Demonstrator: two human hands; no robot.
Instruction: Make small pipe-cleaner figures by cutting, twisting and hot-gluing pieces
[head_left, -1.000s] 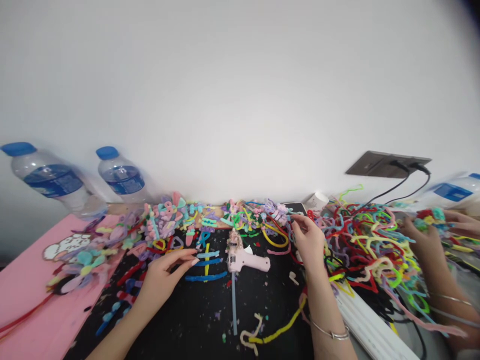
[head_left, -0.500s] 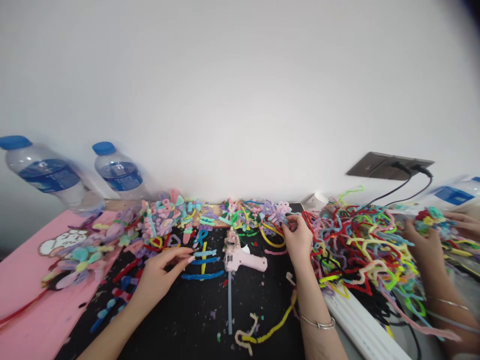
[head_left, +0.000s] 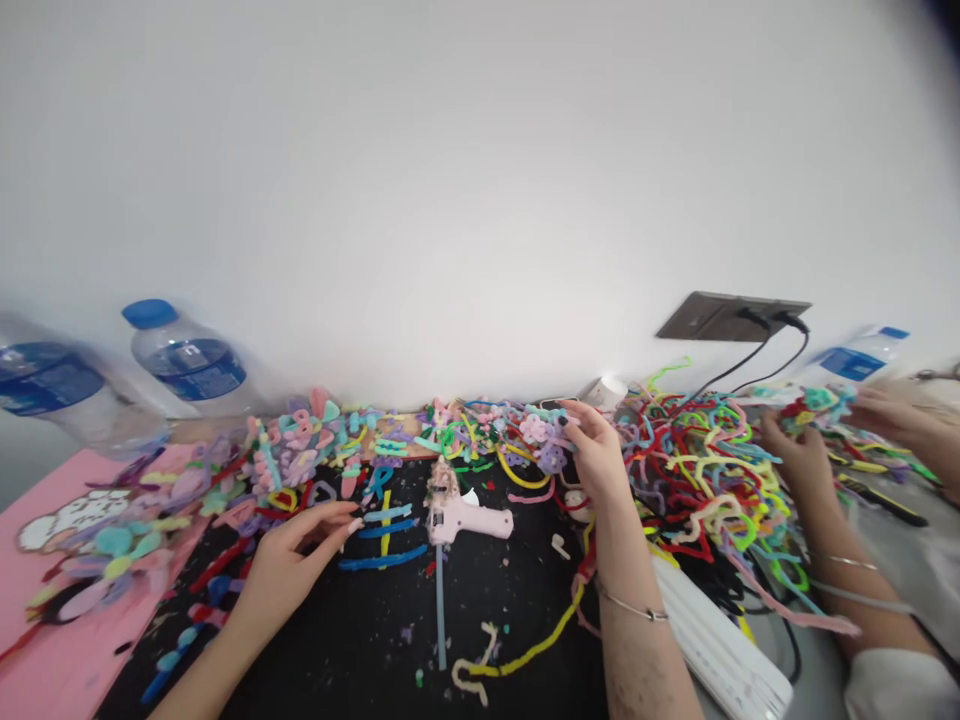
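Observation:
My left hand (head_left: 296, 555) hovers just left of a small layout of fuzzy pipe cleaner pieces, its thumb and index finger curved near each other with a slight gap. In that layout a light blue piece (head_left: 388, 514) and a darker blue piece (head_left: 382, 563) lie across a yellow strip (head_left: 386, 500). My right hand (head_left: 600, 455) is at the back of the black mat, thumb and fingers closed on a cluster of pink and purple pipe cleaner flowers (head_left: 551, 456); the exact grip is partly hidden. Between my hands lies a pale pink glue gun (head_left: 480, 521) with a glue stick (head_left: 441, 610).
Heaped pipe cleaners (head_left: 720, 470) lie right, beside a white power strip (head_left: 720, 640). Finished shapes (head_left: 300, 450) line the wall. Bottles (head_left: 187, 365) stand left. Another person's hands (head_left: 806, 470) hold a colourful piece at right. Cords run from a wall socket (head_left: 727, 315).
The view has shifted slightly. My left hand has drawn back a little from the light blue piece. Near my right hand, the flower cluster has come forward and turned, showing a pink flower.

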